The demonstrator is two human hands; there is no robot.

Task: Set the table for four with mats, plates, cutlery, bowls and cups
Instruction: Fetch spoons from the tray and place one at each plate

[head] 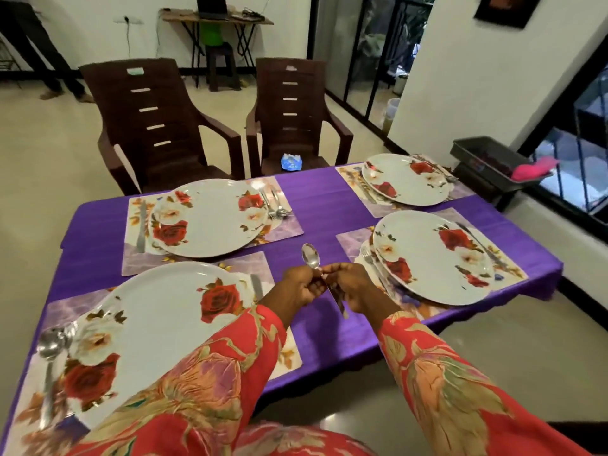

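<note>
Four rose-patterned plates lie on floral mats on the purple tablecloth (312,199): near left (158,311), far left (210,218), near right (431,258), far right (406,179). Above the cloth between the near plates, both hands meet on a steel spoon (311,255), bowl pointing away and upward. My left hand (301,284) and my right hand (353,284) both curl round its handle, whose end pokes out below them. A spoon (49,350) lies left of the near left plate, a knife (257,286) to its right. Forks and spoons (274,200) sit beside the far left plate, a fork (370,260) by the near right one.
Two brown plastic chairs (158,126) (292,110) stand beyond the table's far side. A dark tray (493,162) with a pink cloth sits on a stand at the far right corner. A person's legs (46,57) show at the back left. A folding desk stands against the wall.
</note>
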